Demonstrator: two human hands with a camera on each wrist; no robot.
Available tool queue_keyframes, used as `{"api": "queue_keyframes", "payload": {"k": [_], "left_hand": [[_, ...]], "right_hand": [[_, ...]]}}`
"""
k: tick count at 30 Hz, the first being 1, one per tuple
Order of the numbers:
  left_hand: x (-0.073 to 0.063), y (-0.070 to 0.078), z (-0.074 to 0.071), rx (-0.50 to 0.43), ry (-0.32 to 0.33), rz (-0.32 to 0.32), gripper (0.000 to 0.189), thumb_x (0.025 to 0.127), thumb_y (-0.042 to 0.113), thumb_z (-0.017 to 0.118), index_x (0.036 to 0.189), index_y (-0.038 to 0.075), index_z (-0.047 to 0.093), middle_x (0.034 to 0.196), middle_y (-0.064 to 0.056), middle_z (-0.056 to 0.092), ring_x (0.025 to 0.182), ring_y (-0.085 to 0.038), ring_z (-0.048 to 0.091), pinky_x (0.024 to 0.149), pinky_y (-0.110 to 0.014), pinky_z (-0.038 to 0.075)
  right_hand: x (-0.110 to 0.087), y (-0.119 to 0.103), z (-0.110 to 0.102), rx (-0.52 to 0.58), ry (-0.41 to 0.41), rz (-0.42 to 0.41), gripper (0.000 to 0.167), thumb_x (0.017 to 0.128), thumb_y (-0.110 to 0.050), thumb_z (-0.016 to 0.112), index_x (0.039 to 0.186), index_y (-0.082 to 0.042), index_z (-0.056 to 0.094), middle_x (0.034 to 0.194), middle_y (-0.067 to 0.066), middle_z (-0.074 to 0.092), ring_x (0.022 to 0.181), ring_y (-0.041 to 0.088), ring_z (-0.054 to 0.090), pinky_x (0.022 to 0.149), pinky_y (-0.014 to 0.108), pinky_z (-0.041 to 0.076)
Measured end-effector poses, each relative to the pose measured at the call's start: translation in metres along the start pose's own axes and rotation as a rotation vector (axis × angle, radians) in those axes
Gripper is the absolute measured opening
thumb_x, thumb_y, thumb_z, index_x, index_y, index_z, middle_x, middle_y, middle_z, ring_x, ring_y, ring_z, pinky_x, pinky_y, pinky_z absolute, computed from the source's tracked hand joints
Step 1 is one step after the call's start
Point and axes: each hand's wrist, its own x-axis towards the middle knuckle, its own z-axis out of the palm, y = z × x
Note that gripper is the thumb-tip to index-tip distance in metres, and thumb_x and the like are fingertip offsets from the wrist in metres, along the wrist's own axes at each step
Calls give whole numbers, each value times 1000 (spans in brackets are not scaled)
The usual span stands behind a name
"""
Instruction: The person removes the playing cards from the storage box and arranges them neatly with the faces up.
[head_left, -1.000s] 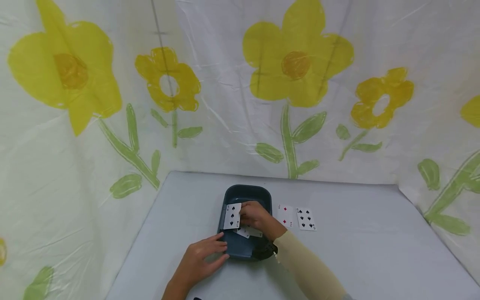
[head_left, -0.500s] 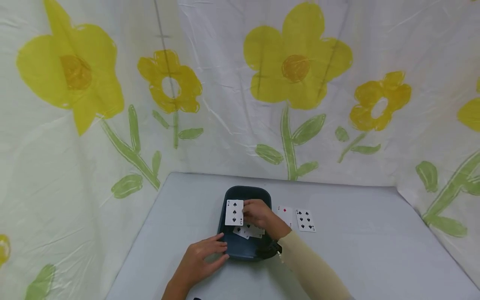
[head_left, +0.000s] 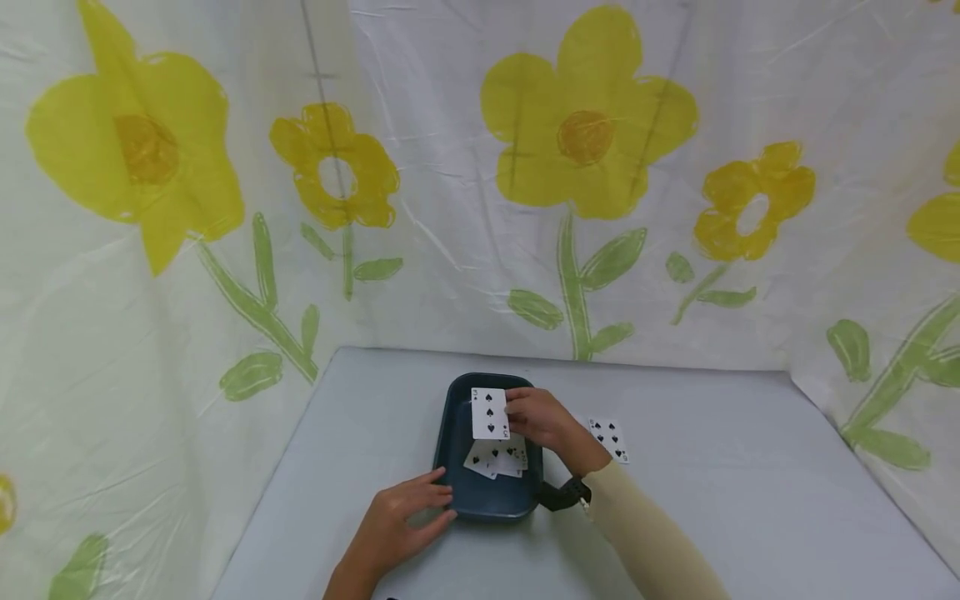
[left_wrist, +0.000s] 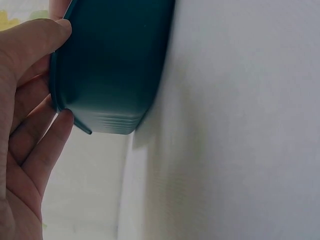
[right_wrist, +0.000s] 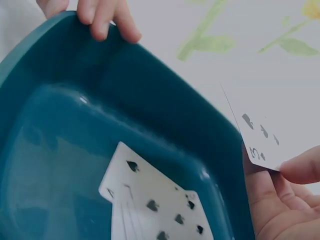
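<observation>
Three of spades [head_left: 490, 414], pinched by one edge in the right grip [head_left: 542, 417], is positioned above the tray [head_left: 487, 502]; edge-holding likely keeps its face readable. Left grip [head_left: 408, 517] clasps the tray wall, presumably for stability. Overlapped cards [head_left: 492, 457] lie inside. Another spade card [head_left: 610, 439] rests rightward on the counter [head_left: 720, 475].

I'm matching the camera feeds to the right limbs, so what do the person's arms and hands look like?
The right hand is ungloved, with a long pale-yellow sleeve on its arm and a black device at the wrist. The left hand is also ungloved; no sleeve shows on that forearm's visible part.
</observation>
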Motion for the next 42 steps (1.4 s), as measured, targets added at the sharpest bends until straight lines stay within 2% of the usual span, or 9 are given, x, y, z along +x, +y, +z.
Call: {"api": "queue_keyframes", "payload": {"k": [3,6,18,26,33,38,42], "left_hand": [[-1,-1,1,5,20,31,19,75,13,88,92,12,80,101,4,76,107,-22,69,86,-30,57],[-2,-2,1,5,27,32,20,74,14,89,92,12,80,102,6,75,108,-21,69,87,-29,57],[-3,-5,3,-18,-21,-49,19,77,19,88,93,12,81,104,7,75,114,-14,65,89,-28,55],[-3,-3,3,-12,-34,-68,19,80,23,86,94,12,81,104,6,75,113,-16,66,89,-29,55],[-3,-4,4,8,-30,-66,19,78,22,88,94,13,81,103,9,75,113,-14,66,89,-27,55],[-3,-3,4,2,-23,-66,19,79,23,88,94,13,81,103,9,75,112,-14,67,89,-26,54],[-3,-3,5,3,-9,-43,19,80,24,87,94,12,81,102,6,75,109,-18,68,87,-28,56]], "right_hand": [[-4,-1,-10,5,23,6,40,95,8,52,135,10,53,125,23,61,96,25,62,76,34,55],[-9,-2,-20,1,44,8,41,96,7,53,137,9,52,127,24,60,97,25,62,78,33,55],[-23,-5,-67,11,112,13,41,99,5,50,140,8,49,133,27,55,99,29,60,83,35,56],[-34,4,-104,-1,149,20,46,102,3,44,147,10,36,145,30,43,114,31,54,93,37,52],[-36,18,-132,-43,224,36,50,102,2,44,150,11,31,150,33,33,131,39,43,104,46,45],[-41,24,-153,-68,258,52,51,102,1,42,151,11,28,153,34,28,136,40,37,111,50,37],[-46,29,-170,-127,297,61,51,102,-1,42,150,12,29,152,34,29,133,40,38,111,50,37]]}}
